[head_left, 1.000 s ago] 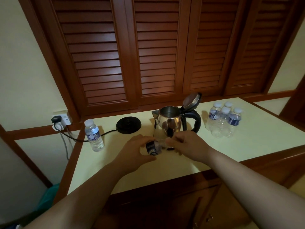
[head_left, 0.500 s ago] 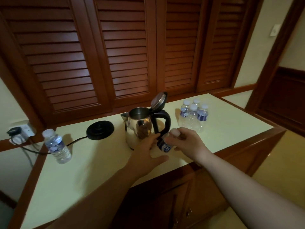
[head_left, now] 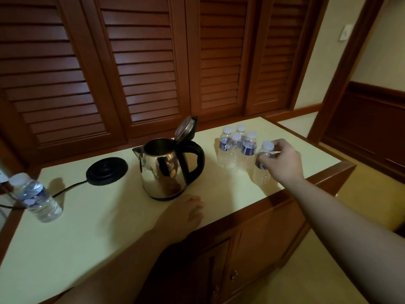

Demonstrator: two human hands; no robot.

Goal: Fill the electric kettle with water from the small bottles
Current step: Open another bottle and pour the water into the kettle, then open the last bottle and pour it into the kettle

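I am gripping an upright capped bottle in my right hand, just beside the cluster of bottles. The open kettle is standing just beyond my left hand, which is resting relaxed, empty.

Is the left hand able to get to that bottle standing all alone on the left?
Probably yes. The left hand rests on the counter in front of the kettle, and only bare countertop lies between it and the lone bottle.
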